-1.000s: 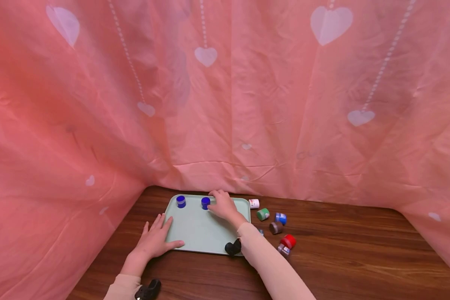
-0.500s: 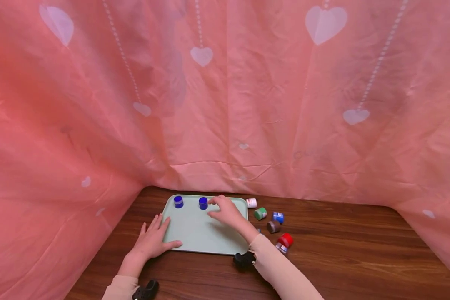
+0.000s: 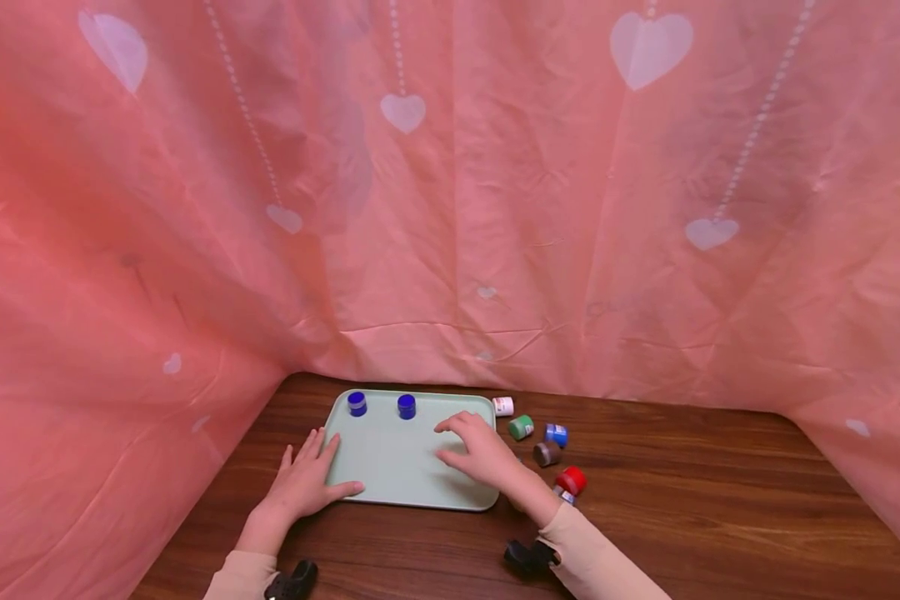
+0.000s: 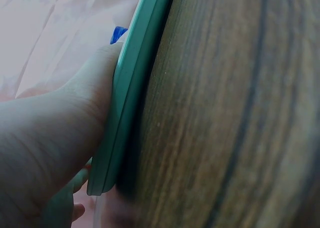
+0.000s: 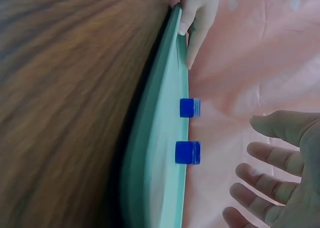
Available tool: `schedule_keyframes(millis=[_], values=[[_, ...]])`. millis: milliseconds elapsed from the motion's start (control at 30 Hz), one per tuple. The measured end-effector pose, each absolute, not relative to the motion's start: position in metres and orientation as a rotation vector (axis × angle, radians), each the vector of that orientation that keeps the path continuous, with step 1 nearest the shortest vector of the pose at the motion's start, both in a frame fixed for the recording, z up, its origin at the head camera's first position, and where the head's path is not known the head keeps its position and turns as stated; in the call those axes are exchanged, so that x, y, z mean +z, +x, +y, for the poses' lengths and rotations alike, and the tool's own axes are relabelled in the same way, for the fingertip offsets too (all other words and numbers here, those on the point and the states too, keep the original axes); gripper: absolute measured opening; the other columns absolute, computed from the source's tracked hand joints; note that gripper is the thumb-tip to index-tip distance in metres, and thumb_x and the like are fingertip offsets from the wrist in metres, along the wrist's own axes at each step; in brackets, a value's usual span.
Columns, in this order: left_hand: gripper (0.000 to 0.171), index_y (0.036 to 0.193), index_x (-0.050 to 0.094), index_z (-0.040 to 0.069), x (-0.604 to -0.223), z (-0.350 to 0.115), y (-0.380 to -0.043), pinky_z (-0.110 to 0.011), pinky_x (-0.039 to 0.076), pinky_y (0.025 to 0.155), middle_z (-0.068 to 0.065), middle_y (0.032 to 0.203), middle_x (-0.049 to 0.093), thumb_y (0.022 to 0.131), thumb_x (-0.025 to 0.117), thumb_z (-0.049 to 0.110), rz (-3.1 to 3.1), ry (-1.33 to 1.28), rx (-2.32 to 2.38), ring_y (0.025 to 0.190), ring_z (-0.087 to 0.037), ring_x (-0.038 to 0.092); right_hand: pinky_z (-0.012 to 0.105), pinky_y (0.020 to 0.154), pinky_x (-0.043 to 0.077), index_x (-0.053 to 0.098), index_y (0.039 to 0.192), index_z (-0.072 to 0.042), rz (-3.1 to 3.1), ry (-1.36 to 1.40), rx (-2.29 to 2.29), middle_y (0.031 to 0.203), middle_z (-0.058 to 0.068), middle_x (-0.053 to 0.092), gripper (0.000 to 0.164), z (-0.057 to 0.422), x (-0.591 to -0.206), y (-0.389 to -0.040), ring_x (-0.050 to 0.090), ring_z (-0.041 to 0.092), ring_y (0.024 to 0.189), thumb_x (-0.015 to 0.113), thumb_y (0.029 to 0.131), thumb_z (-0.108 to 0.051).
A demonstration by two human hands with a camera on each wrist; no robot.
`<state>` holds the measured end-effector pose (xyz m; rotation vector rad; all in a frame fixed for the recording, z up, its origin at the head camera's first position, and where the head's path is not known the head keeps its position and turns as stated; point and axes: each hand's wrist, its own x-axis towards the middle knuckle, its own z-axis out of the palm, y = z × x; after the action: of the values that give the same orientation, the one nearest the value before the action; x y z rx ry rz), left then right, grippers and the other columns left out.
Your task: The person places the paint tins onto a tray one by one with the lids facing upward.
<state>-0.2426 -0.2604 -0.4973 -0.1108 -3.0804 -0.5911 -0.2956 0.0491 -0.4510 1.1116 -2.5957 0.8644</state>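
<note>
A pale green tray [image 3: 393, 467] lies on the wooden table, with two small blue paint jars [image 3: 357, 404] [image 3: 407, 407] standing apart along its far side. My left hand [image 3: 303, 482] rests on the tray's near left corner, fingers spread; in the left wrist view its thumb [image 4: 95, 72] lies along the tray's rim. Over the right part of the tray hovers my right hand [image 3: 483, 454], thumb and fingers apart, holding nothing. The right wrist view shows this hand [image 5: 280, 178] away from both jars.
Right of the tray lie several more jars: white [image 3: 503, 407], green [image 3: 521, 427], blue [image 3: 557, 434], brown [image 3: 547, 453] and red [image 3: 572, 480]. Another, near the red one, is partly hidden by my right arm. A pink curtain [image 3: 450, 250] hangs behind the table.
My right hand has come away from the right-hand blue jar on the tray and moved back toward the near right. The left hand stays at the tray's corner.
</note>
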Motion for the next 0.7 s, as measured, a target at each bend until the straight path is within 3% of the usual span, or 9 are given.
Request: schedule_keyframes(millis=[700], values=[[0.105, 0.149, 0.036, 0.0, -0.498, -0.259, -0.243, -0.072, 0.009, 0.113, -0.029, 0.158, 0.021, 0.076, 0.065, 0.071, -3.081, -0.11, -0.592, 0.149, -0.045, 0.015, 0.04, 0.088, 0.051, 0.068, 0.11, -0.016, -2.542, 1.142, 0.689, 0.109, 0.001, 0.067, 0.027, 0.108, -0.449, -0.271, 0.06, 0.019, 0.103, 0.074, 0.085, -0.022]])
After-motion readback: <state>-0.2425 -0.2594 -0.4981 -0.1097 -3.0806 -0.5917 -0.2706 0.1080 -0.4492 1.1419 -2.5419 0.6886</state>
